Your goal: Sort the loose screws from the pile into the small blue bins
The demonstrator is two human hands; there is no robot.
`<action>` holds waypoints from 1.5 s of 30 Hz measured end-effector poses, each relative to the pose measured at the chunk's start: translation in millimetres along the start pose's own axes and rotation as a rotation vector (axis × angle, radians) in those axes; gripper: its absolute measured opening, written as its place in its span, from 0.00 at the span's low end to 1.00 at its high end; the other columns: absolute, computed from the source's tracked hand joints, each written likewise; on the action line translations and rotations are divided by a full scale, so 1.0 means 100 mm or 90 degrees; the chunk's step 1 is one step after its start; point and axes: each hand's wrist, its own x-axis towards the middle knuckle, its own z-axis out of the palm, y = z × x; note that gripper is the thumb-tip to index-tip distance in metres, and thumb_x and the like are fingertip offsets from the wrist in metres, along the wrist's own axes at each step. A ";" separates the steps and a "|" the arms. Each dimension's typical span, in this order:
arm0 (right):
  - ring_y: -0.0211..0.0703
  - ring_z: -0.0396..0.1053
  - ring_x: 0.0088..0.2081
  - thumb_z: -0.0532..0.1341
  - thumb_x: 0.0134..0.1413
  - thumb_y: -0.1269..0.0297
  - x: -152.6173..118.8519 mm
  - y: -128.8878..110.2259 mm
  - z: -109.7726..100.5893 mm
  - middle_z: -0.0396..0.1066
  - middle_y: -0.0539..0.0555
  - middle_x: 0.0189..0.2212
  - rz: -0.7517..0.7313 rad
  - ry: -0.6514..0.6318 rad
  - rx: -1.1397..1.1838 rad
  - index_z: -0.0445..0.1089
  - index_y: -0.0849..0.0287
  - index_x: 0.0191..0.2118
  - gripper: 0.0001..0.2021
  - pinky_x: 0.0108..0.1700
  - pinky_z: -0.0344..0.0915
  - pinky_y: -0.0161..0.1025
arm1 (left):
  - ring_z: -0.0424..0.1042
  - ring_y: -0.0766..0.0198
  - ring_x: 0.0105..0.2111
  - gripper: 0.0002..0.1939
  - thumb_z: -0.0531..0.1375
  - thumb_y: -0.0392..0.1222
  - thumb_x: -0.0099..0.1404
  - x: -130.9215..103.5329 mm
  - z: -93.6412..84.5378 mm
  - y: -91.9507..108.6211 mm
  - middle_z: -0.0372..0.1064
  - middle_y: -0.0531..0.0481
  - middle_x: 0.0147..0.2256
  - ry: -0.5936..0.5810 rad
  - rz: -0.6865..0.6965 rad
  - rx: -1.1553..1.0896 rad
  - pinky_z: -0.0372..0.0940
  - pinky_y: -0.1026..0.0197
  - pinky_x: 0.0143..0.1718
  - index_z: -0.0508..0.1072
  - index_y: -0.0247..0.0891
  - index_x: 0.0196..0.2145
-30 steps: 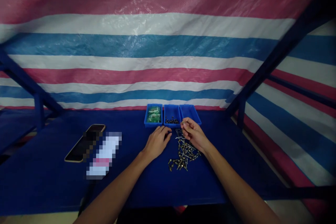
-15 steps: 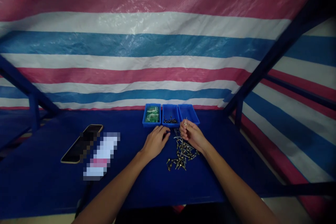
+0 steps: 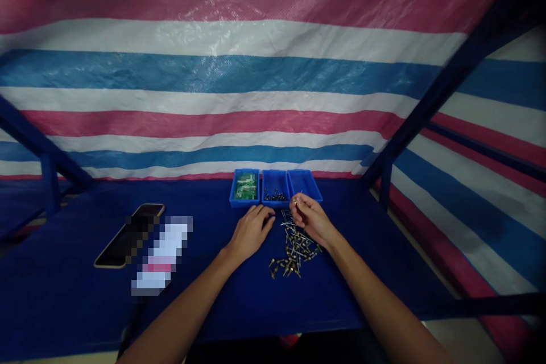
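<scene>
One small metal part point(image 3: 295, 201) sits pinched in my right hand point(image 3: 313, 218); I'd grip lightly. My left hand point(image 3: 249, 231) rests loosely spread.

- Your left hand point(image 3: 251, 231) rests palm down on the blue table point(image 3: 63, 301), fingers slightly curled, near the left bin point(image 3: 244, 203).
- Your right hand point(image 3: 313, 219) pinches a small metal part point(image 3: 295, 202) between thumb and fingertips, in front of the right bin point(image 3: 303, 181).
- A pile of pin-like metal pieces point(image 3: 297, 245) lies between your forearms.
- The left bin contains green pieces point(image 3: 246, 189); the middle bin point(image 3: 275, 180) contains small dark fittings point(image 3: 275, 197).
- To your left lies a smartphone point(image 3: 111, 245); striped sheeting point(image 3: 213, 77) hangs behind the bins.
</scene>
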 end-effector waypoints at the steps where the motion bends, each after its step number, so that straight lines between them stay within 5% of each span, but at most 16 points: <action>1: 0.30 0.55 0.22 0.73 0.57 0.48 0.01 0.01 0.00 0.66 0.47 0.29 -0.006 0.007 -0.003 0.70 0.56 0.39 0.18 0.20 0.50 0.28 | 0.72 0.56 0.43 0.07 0.56 0.41 0.78 0.00 0.00 0.00 0.73 0.51 0.41 0.001 0.002 0.000 0.69 0.54 0.44 0.74 0.44 0.48; 13: 0.35 0.67 0.22 0.69 0.59 0.48 0.08 0.08 -0.08 0.78 0.52 0.35 -0.193 0.197 -0.300 0.74 0.55 0.42 0.16 0.20 0.63 0.33 | 0.71 0.56 0.43 0.08 0.55 0.42 0.78 0.00 -0.01 0.02 0.73 0.51 0.41 -0.018 -0.011 0.013 0.68 0.54 0.46 0.73 0.44 0.49; 22: 0.45 0.73 0.34 0.59 0.71 0.59 -0.03 0.09 -0.03 0.78 0.54 0.39 -0.354 0.211 -0.696 0.78 0.54 0.46 0.11 0.41 0.69 0.41 | 0.71 0.57 0.44 0.08 0.56 0.42 0.78 0.00 -0.02 0.03 0.73 0.51 0.41 -0.019 -0.002 0.012 0.68 0.53 0.48 0.74 0.44 0.49; 34: 0.48 0.76 0.45 0.58 0.72 0.63 -0.01 0.10 -0.05 0.78 0.55 0.45 -0.389 0.173 -0.741 0.79 0.52 0.48 0.11 0.49 0.70 0.42 | 0.71 0.56 0.43 0.08 0.56 0.42 0.78 0.00 0.00 0.02 0.73 0.51 0.42 -0.025 0.003 0.010 0.68 0.53 0.47 0.73 0.45 0.50; 41: 0.43 0.74 0.31 0.58 0.72 0.59 -0.02 0.10 -0.11 0.76 0.51 0.31 -0.342 0.188 -0.806 0.77 0.55 0.46 0.11 0.37 0.65 0.37 | 0.71 0.57 0.44 0.08 0.56 0.42 0.78 0.00 0.00 0.02 0.73 0.51 0.42 -0.022 0.000 0.017 0.68 0.53 0.47 0.74 0.45 0.50; 45: 0.40 0.70 0.24 0.58 0.70 0.59 -0.04 0.07 -0.16 0.72 0.47 0.22 -0.270 0.126 -0.923 0.77 0.55 0.43 0.11 0.31 0.57 0.36 | 0.71 0.56 0.44 0.08 0.56 0.42 0.78 -0.01 0.00 0.01 0.73 0.51 0.42 -0.022 -0.003 0.019 0.68 0.54 0.45 0.74 0.45 0.50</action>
